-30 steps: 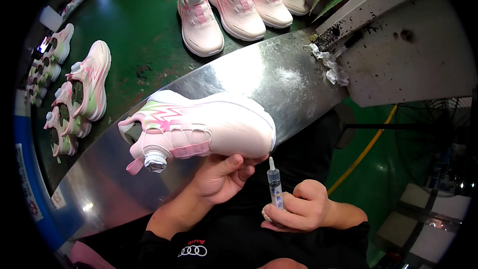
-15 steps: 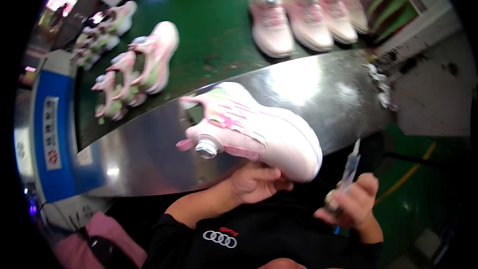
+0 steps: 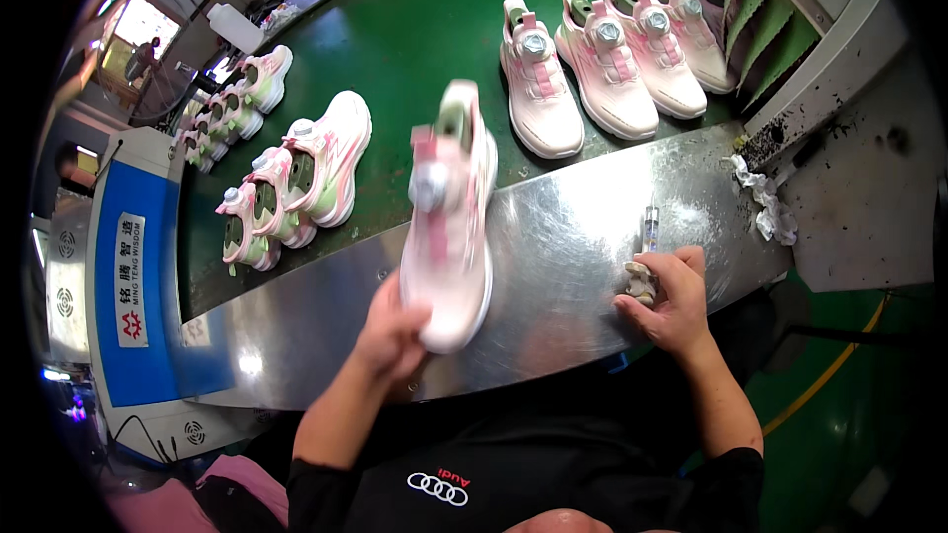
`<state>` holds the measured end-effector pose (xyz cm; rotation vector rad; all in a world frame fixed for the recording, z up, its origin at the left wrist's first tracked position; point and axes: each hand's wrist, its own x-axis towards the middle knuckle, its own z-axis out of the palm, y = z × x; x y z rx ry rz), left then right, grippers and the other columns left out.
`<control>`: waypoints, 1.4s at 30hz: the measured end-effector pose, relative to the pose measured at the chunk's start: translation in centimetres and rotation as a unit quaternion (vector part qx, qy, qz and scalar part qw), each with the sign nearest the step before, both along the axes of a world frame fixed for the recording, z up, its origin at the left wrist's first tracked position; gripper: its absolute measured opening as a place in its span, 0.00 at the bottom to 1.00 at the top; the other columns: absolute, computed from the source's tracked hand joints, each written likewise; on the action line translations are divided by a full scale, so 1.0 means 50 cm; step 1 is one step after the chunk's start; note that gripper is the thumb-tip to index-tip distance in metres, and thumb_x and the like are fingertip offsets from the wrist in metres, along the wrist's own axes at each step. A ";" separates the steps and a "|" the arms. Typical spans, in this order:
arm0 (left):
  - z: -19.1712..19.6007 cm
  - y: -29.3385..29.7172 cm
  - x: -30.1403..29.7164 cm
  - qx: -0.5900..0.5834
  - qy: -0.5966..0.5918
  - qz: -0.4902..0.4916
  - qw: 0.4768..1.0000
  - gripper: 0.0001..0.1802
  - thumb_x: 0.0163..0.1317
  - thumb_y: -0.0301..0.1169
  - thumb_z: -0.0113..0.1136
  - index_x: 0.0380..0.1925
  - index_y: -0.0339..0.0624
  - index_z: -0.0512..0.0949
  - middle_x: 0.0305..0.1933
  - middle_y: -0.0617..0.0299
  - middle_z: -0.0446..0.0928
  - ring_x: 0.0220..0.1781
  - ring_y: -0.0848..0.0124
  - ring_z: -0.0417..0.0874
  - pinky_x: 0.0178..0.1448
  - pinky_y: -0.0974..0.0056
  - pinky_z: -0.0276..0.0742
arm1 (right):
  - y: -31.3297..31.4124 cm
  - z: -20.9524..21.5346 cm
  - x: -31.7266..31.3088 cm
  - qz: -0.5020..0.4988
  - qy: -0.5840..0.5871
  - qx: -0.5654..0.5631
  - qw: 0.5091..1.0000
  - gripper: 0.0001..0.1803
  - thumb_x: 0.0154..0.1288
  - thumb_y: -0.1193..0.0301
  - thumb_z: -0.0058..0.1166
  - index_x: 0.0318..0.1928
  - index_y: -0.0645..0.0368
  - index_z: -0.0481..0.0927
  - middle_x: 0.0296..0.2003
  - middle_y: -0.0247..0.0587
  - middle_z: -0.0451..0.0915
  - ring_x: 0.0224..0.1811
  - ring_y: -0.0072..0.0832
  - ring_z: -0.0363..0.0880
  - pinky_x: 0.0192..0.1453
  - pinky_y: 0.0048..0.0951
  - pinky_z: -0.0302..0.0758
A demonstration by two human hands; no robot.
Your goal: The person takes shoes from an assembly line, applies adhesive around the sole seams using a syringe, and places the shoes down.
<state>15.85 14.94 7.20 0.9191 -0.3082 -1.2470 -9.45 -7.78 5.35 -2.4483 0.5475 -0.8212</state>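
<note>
My left hand [image 3: 393,333] grips a pale pink sneaker [image 3: 446,276] by the toe end. The sneaker is blurred by motion and held up over the metal ledge, heel away from me, with a round silver dial on its tongue. My right hand [image 3: 675,298] is closed around a clear syringe [image 3: 651,228] whose tip points away from me, above the ledge's right part. A stained, whitish lump [image 3: 640,282] shows between the fingers and thumb of that hand; I cannot tell what it is.
A metal ledge [image 3: 563,237] runs along the green belt [image 3: 415,39]. Several matching sneakers [image 3: 539,99] stand at the far right, and others [image 3: 336,153] lie at the left. Crumpled white tissue [image 3: 765,199] sits at the ledge's right end, beside a blue-and-white machine panel's opposite side.
The sneaker has turned from lying sideways to heel-away and shifted left and away from me with my left hand. My right hand with the syringe has moved forward over the ledge.
</note>
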 end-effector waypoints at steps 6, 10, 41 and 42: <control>0.000 -0.157 0.036 0.092 -0.026 -0.057 0.994 0.22 0.66 0.28 0.49 0.56 0.27 0.62 0.52 0.42 0.74 0.51 0.54 0.80 0.57 0.58 0.77 | 0.011 -0.001 0.005 -0.021 -0.016 0.023 0.999 0.23 0.41 0.63 0.71 0.41 0.54 0.80 0.30 0.32 0.80 0.33 0.33 0.66 0.43 0.31 0.65; 0.014 -0.068 0.073 0.040 -0.139 -0.027 0.989 0.16 0.65 0.25 0.49 0.51 0.33 0.63 0.44 0.49 0.76 0.48 0.57 0.80 0.55 0.57 0.78 | 0.001 0.006 -0.005 -0.025 -0.012 0.023 0.999 0.23 0.41 0.62 0.71 0.40 0.54 0.81 0.30 0.32 0.79 0.33 0.34 0.66 0.42 0.31 0.65; -0.127 -0.004 0.040 0.074 -0.463 0.125 0.874 0.39 0.60 0.33 0.55 0.67 0.38 0.49 0.69 0.58 0.54 0.66 0.62 0.62 0.63 0.59 0.65 | -0.122 -0.095 -0.092 -0.030 0.006 0.026 0.999 0.27 0.46 0.51 0.68 0.42 0.55 0.80 0.29 0.36 0.77 0.33 0.34 0.69 0.45 0.33 0.65; -0.108 -0.020 0.099 -0.078 -0.249 0.033 0.965 0.39 0.59 0.32 0.56 0.67 0.37 0.50 0.66 0.59 0.58 0.65 0.65 0.64 0.60 0.64 0.68 | -0.127 -0.080 -0.105 -0.054 0.006 0.018 0.998 0.27 0.46 0.52 0.69 0.42 0.56 0.80 0.30 0.35 0.78 0.34 0.34 0.69 0.45 0.32 0.66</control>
